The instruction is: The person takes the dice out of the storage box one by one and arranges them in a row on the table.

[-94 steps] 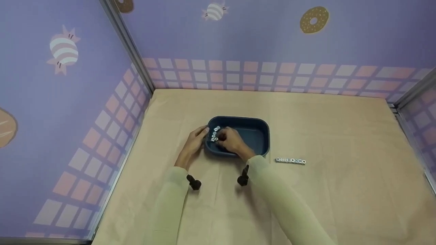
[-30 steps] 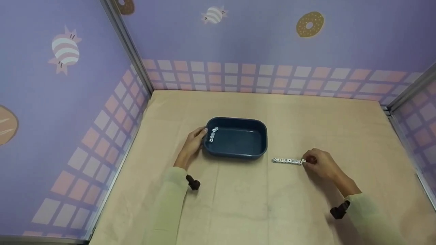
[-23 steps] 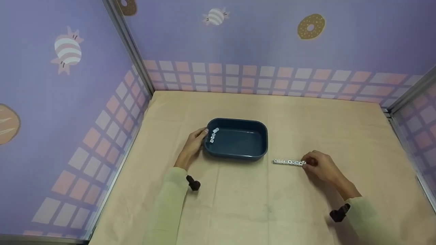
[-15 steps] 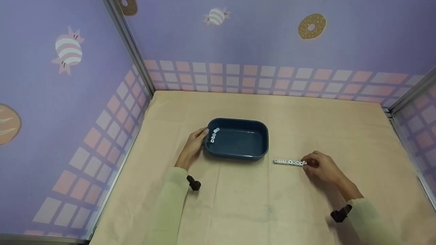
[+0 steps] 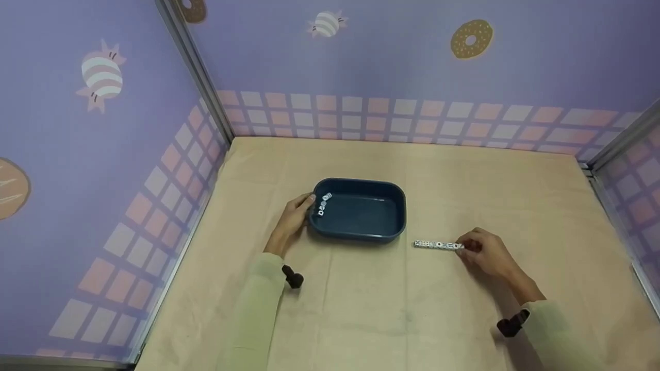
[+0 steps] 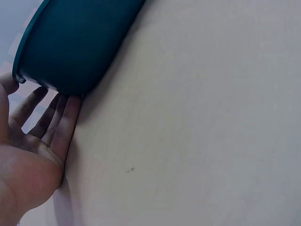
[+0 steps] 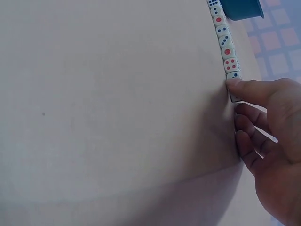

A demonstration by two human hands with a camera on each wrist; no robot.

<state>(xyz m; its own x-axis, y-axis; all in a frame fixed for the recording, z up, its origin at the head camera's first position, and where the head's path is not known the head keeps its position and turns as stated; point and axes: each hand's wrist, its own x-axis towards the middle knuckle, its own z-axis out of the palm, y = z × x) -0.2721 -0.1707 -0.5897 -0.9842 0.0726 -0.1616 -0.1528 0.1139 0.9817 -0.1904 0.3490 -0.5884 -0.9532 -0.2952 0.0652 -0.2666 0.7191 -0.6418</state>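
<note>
A dark blue rectangular tray [image 5: 361, 226] stands near the middle of the table, with several white dice [image 5: 323, 205] along its left inner side. My left hand [image 5: 291, 221] holds the tray's left side, thumb at the rim and fingers against the outer wall [image 6: 70, 52]. To the right of the tray lies a straight row of white dice [image 5: 433, 245], touching one another, with red and blue pips. My right hand [image 5: 490, 253] pinches the die [image 7: 234, 98] at the row's right end between thumb and fingers; the thumb partly hides that end.
A beige cloth [image 5: 361, 299] covers the table. Purple printed walls [image 5: 392, 56] rise behind it and at both sides, with a metal post [image 5: 198, 72] in the back left corner. Dark wrist-worn devices [image 5: 293, 277] stick out from both sleeves.
My right hand has moved from inside the tray to the row's right end, and one more die stands there. Fewer dice are in the tray. My left hand stays on the tray.
</note>
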